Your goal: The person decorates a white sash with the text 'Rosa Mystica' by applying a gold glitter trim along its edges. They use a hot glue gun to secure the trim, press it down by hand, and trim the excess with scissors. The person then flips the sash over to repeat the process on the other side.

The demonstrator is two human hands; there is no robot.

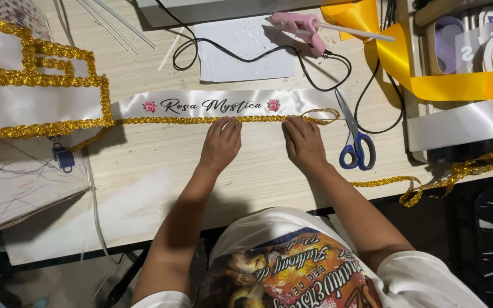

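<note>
A white satin sash (315,101) with dark lettering and two pink roses lies flat across the wooden table (258,177). Gold glitter trim (166,120) runs along its near edge. My left hand (221,144) presses fingertips down on the trim near the sash's middle. My right hand (303,142) presses the trim a little to the right, where the loose trim end loops (320,114) past the sash. Neither hand holds anything.
Blue-handled scissors (356,145) lie just right of my right hand. A pink glue gun (300,27) with black cord rests behind the sash on a white sheet (246,51). Yellow ribbon (429,80) and more gold trim (463,168) sit right. Trimmed white sash pieces (29,105) lie left.
</note>
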